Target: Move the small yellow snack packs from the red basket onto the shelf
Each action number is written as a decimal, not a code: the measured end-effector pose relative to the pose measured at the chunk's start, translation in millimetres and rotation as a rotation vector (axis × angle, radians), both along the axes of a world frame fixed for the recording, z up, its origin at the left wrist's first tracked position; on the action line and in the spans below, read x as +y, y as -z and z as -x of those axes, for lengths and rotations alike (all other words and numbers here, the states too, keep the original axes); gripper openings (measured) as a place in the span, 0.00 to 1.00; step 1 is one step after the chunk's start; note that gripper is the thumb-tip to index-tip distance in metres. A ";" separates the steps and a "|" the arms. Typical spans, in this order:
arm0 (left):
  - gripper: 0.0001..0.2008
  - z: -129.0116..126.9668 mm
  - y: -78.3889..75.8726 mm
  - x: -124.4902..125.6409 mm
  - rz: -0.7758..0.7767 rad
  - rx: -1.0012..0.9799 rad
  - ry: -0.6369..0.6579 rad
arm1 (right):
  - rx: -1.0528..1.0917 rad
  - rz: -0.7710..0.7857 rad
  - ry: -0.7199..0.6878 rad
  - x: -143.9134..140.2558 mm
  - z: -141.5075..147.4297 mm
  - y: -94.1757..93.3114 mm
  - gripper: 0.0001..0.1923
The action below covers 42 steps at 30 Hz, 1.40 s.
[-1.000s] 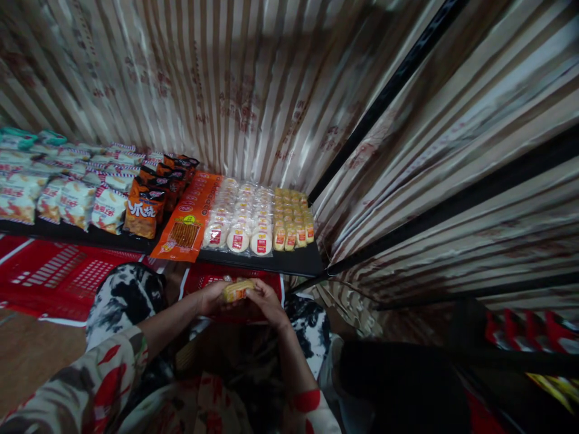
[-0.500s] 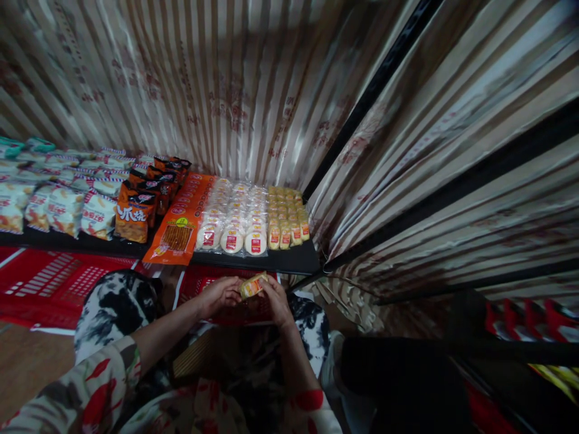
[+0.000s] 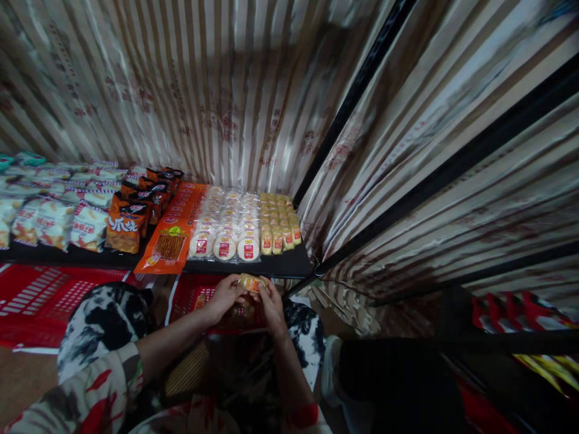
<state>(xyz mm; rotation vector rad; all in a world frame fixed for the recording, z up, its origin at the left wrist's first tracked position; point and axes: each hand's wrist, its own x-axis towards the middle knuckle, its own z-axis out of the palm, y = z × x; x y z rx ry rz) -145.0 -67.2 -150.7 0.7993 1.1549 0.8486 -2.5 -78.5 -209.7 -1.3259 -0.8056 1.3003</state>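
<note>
Between my two hands is a small yellow snack packet (image 3: 251,282) with an orange-red label. The fingers of my left hand (image 3: 227,296) pinch its left end, while my right hand (image 3: 270,301) grips the right end. Just beyond, on the black shelf (image 3: 289,265), stand rows of similar small yellow packets (image 3: 277,226). Left of those lie clear packs of round white crackers (image 3: 224,247) with red labels. Under my hands is a red basket (image 3: 181,295) with some brownish packets inside, too dim to name.
Farther left on the shelf are a flat orange snack bag (image 3: 167,235), black-and-orange bags (image 3: 124,229) and white bags (image 3: 88,226). Striped curtain (image 3: 226,90) hangs behind. Black metal bars (image 3: 434,175) slant on the right. Another red basket (image 3: 40,301) is at left; red packs (image 3: 515,310) at right.
My left hand has closed in on the packet's left end, and the packet is now more level between both hands. The camera view has shifted slightly.
</note>
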 end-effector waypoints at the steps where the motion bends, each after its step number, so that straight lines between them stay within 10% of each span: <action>1: 0.07 -1.5 -3.1 1.0 -0.007 0.007 -0.002 | -0.004 -0.004 0.010 0.3 0.1 1.0 0.32; 8: 0.07 -12.7 -13.1 9.1 -0.029 0.033 -0.012 | -0.175 -0.091 0.128 3.3 -0.4 6.5 0.31; 17: 0.06 -27.1 -11.7 23.4 -0.130 0.168 0.043 | -0.955 -0.456 0.201 -0.5 -11.4 -15.8 0.17; 29: 0.05 -39.4 1.9 44.8 -0.297 0.342 0.087 | -1.052 -0.467 0.132 4.8 -15.8 -7.4 0.21; 42: 0.14 -86.7 -18.4 76.5 -0.426 0.338 0.138 | -1.034 -0.410 0.272 46.9 -55.1 -28.9 0.24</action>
